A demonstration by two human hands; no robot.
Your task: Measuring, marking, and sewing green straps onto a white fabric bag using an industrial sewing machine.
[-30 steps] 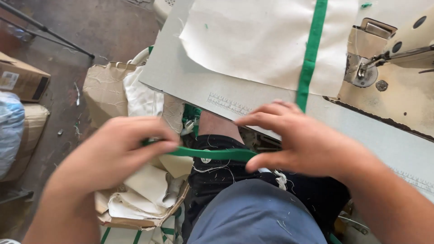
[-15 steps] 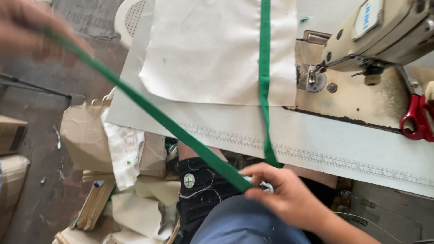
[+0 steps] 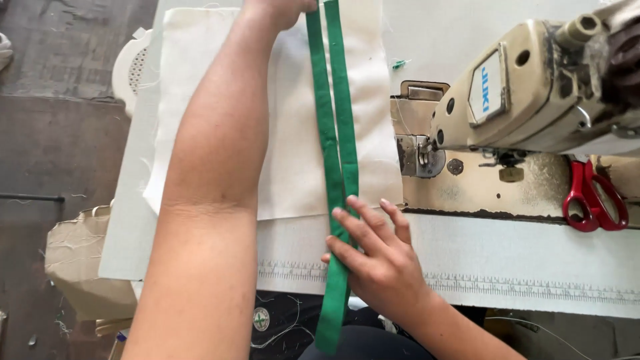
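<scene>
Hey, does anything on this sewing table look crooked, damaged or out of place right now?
Nothing stands out. The green strap lies doubled and straight on the cream cloth, held by the left hand and right hand. Red scissors rest beside the sewing machine.

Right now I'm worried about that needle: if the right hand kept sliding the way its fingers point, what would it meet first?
The right hand points up and slightly left along the green strap, over the cream cloth. It would probably keep meeting strap and cloth, passing left of the sewing machine, though depth is unclear.

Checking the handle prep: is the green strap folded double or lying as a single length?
Folded double: the green strap runs as two side-by-side lengths over the cream cloth.
</scene>
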